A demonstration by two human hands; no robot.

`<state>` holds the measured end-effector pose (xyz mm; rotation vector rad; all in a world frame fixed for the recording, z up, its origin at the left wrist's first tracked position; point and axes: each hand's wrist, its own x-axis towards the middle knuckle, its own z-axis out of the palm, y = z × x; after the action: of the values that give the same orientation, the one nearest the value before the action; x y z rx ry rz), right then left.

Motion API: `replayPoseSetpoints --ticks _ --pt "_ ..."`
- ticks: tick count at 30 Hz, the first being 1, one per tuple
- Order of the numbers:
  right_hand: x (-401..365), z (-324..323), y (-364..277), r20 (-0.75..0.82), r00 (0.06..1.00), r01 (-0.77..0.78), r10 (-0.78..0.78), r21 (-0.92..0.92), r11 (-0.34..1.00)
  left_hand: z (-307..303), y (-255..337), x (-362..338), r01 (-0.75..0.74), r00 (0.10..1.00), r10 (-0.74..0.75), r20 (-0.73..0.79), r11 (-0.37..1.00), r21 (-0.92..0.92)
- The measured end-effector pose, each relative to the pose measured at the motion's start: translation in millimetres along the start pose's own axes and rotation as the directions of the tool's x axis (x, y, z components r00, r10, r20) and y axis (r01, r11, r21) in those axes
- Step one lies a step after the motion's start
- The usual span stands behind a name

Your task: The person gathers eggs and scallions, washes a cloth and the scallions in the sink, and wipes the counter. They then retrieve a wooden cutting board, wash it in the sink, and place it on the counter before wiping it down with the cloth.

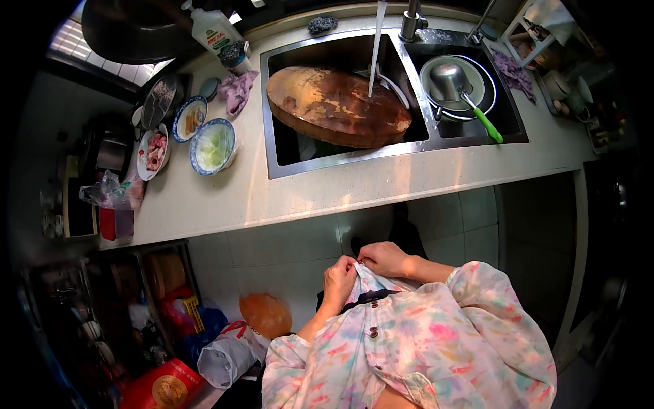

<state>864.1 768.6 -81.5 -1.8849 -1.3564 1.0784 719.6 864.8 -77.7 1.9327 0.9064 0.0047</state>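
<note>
Both hands are low in the head view, in front of the counter, at the lower front edge of a flower-patterned shirt [443, 320]. My left hand [338, 283] has its fingers closed on the shirt's edge. Close beside it, my right hand [385, 259] pinches the same edge near a button. Beyond them, a round wooden chopping board [340, 105] lies tilted in the left basin of the sink [283, 163]. Water [377, 48] runs from above onto the board.
The right basin holds nested bowls [436, 75] and a green-handled ladle [487, 126]. Left on the counter [238, 198] stand a bowl of sliced greens [212, 146], a plate of meat [155, 151], a purple cloth [237, 92] and a white bottle [211, 31]. Bags [231, 351] lie lower left.
</note>
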Motion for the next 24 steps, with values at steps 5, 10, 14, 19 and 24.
replayPoseSetpoints --ticks 5,10,14,19,24 --pt "-11 -22 -5 -0.08 0.997 0.012 -0.021 -0.119 0.993 2 8 17 0.109 0.969 -0.107 0.225 0.994 0.004" --pt "21 -134 -7 -0.603 0.79 0.041 -0.11 -0.127 0.991 -4 28 50 -0.031 0.957 0.031 0.289 0.999 -0.005" --pt "101 -221 64 -0.755 0.617 -0.078 -0.219 -0.336 0.939 -27 94 83 -0.302 0.948 0.294 -0.126 0.952 -0.054" --pt "206 -279 159 -0.628 0.778 -0.386 -0.024 -0.507 0.77 -67 163 168 -0.511 0.685 0.636 -0.356 0.767 0.388" --pt "269 -297 192 -0.577 0.775 -0.562 0.257 -0.446 0.696 -87 162 275 -0.218 0.789 0.459 -0.408 0.831 0.512"
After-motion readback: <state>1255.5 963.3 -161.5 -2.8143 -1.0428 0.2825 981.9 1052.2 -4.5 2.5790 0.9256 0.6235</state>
